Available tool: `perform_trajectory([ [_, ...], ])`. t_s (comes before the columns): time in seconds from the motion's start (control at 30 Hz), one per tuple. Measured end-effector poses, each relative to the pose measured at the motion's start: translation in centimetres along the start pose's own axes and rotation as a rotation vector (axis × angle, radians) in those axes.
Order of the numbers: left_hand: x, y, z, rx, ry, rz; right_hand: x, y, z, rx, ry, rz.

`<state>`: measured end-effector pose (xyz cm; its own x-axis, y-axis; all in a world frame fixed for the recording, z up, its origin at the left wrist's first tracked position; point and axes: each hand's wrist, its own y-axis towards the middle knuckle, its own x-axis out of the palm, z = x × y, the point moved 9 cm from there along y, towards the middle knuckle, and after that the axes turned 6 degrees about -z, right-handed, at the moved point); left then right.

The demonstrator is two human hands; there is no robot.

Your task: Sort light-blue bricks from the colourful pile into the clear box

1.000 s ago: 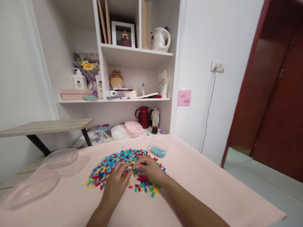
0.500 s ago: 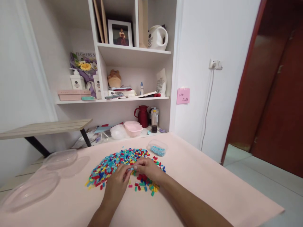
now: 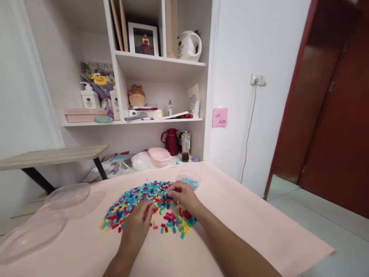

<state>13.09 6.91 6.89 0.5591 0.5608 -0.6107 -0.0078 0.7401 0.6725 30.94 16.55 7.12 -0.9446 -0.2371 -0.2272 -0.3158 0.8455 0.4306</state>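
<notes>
A wide heap of small toy building bricks [image 3: 129,202] in mixed colours lies on the pink table cover. My left hand [image 3: 137,219] is at the heap's near edge, thumb and fingertips pinched together; anything between them is too small to make out. Over the right side of the heap, my right hand [image 3: 186,197] is closed in a pinch, with what looks like a light blue brick at its fingertips. Just behind that hand stands a clear plastic tub [image 3: 196,177] with light blue bricks in it, partly hidden by the hand. A looser group of bricks [image 3: 173,223] lies between my forearms.
Clear plastic containers and lids [image 3: 67,194] lie on the left of the pink table cover [image 3: 245,219]. Behind the table are a pink bowl [image 3: 160,156], a red jug [image 3: 172,142] and a bottle of dark liquid [image 3: 185,150]. A wooden bench [image 3: 57,156] stands at left.
My hands, which met over the heap, have moved apart. The right hand has gone up toward the tub, while the left has shifted slightly left. The view has turned slightly right.
</notes>
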Motion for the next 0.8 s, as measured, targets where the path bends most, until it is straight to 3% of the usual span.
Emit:
perform_trajectory([
  [0.2, -1.6, -0.1, -1.9, -0.143, 0.000, 0.121, -9.0, 0.0, 1.8, 0.071, -0.120, 0.387],
  [0.33, -1.9, -0.2, -2.4, -0.199, -0.006, 0.152, -12.4, -0.9, 3.6, 0.146, -0.220, 0.527],
  [0.63, -2.0, -0.3, -2.6, -0.266, -0.040, 0.130, -12.7, -0.9, 5.2, 0.198, -0.332, 0.513],
  [0.8, -2.1, -0.3, -3.0, -0.297, -0.062, 0.119, -10.7, -0.6, 3.9, 0.126, -0.316, 0.411],
])
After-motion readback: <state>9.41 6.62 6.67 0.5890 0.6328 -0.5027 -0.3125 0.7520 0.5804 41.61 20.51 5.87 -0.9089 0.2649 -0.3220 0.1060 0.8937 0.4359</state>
